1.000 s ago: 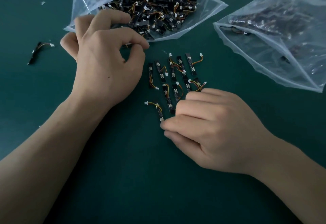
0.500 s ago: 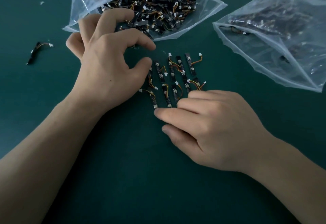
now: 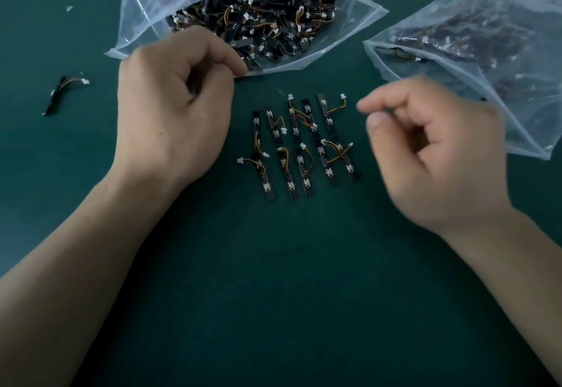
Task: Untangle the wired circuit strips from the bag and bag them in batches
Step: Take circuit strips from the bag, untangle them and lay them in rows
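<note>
1. About ten wired circuit strips lie side by side in two rough rows on the green desk, between the two hands.
2. The left hand rests at the mouth of the open bag, which is full of tangled strips. Its fingers are curled tight, thumb against forefinger; whether it has hold of anything I cannot tell.
3. The right hand is blurred, fingers curled in, with nothing seen in them.
4. A second bag lies to the right, and a stray strip far left.
</note>
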`<state>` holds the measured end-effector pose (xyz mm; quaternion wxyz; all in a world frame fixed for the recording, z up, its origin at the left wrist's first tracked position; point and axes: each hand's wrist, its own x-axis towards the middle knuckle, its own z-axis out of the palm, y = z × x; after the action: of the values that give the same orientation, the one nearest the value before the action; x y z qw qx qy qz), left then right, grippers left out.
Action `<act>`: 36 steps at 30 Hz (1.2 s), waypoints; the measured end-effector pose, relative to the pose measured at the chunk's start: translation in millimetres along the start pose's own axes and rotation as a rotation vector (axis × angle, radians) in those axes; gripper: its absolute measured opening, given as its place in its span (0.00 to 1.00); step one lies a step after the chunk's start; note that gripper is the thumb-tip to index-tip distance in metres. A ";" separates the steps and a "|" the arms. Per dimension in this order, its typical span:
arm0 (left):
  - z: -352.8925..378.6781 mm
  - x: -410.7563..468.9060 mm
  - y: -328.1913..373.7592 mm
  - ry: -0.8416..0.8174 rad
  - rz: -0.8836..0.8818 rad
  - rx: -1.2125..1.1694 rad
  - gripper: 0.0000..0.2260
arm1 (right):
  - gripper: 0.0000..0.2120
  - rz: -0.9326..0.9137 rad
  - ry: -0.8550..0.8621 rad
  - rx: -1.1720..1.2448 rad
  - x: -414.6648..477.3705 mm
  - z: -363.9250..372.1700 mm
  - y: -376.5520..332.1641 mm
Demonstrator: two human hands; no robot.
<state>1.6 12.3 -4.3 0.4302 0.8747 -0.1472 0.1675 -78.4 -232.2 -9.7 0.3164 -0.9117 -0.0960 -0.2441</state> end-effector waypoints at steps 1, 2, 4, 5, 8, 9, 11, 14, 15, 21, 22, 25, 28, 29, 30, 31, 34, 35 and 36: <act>-0.4 0.1 1.1 0.002 -0.004 -0.041 0.11 | 0.06 0.035 0.005 -0.017 3.6 -1.8 6.3; -1.1 0.3 2.4 0.002 -0.003 -0.059 0.11 | 0.07 0.069 -0.010 -0.037 6.3 -2.8 11.6; -2.7 -0.4 3.9 -0.002 0.008 -0.078 0.11 | 0.08 0.137 -0.080 -0.080 10.0 -2.6 18.7; -3.6 -1.4 4.1 -0.005 0.013 -0.084 0.11 | 0.08 0.162 -0.122 -0.115 10.5 -1.4 20.6; -3.9 -7.5 7.5 -0.035 -0.017 -0.076 0.12 | 0.08 0.176 -0.202 -0.249 9.4 1.9 21.1; -3.1 -9.6 9.2 -0.055 -0.034 -0.062 0.12 | 0.08 0.174 -0.203 -0.262 9.6 1.8 20.4; -2.4 -12.0 11.2 -0.103 -0.056 -0.042 0.12 | 0.07 0.180 -0.199 -0.256 10.5 0.6 19.4; -7.9 -8.6 6.8 -0.180 -0.036 -0.054 0.11 | 0.07 0.188 -0.197 -0.241 10.1 0.2 18.9; -10.7 -6.9 3.9 -0.210 -0.018 -0.056 0.11 | 0.07 0.185 -0.197 -0.241 10.1 0.4 18.9; -17.2 -2.7 -4.4 -0.313 0.038 0.001 0.10 | 0.06 0.191 -0.203 -0.238 11.4 -0.6 19.7; -17.6 -2.2 -4.9 -0.338 0.052 0.020 0.10 | 0.06 0.190 -0.204 -0.235 11.4 -0.4 19.5; -25.6 1.3 -10.1 -0.448 0.101 0.082 0.10 | 0.06 0.188 -0.202 -0.231 11.8 0.8 18.9; -31.4 4.4 -18.8 -0.442 0.077 0.125 0.09 | 0.06 0.192 -0.197 -0.237 12.0 0.5 18.8; -31.2 3.7 -20.7 -0.427 0.072 0.150 0.08 | 0.06 0.192 -0.198 -0.237 11.9 0.9 18.8; -29.9 2.4 -21.8 -0.414 0.076 0.187 0.08 | 0.06 0.191 -0.199 -0.237 12.2 1.3 18.8; -28.4 0.9 -21.8 -0.405 0.087 0.228 0.07 | 0.06 0.190 -0.200 -0.239 12.6 1.4 18.7; -26.4 1.1 -20.1 -0.397 0.106 0.237 0.07 | 0.06 0.187 -0.203 -0.247 13.5 1.9 20.0; -26.9 1.8 -19.8 -0.405 0.110 0.214 0.07 | 0.06 0.186 -0.205 -0.248 13.4 2.0 20.2; -27.8 2.0 -20.0 -0.416 0.116 0.197 0.08 | 0.06 0.184 -0.209 -0.246 13.5 2.5 20.3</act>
<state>6.8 46.1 -1.6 0.2928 0.9182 -0.2659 0.0215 -59.2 -246.2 -15.3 0.2120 -0.9687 -0.0141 -0.1282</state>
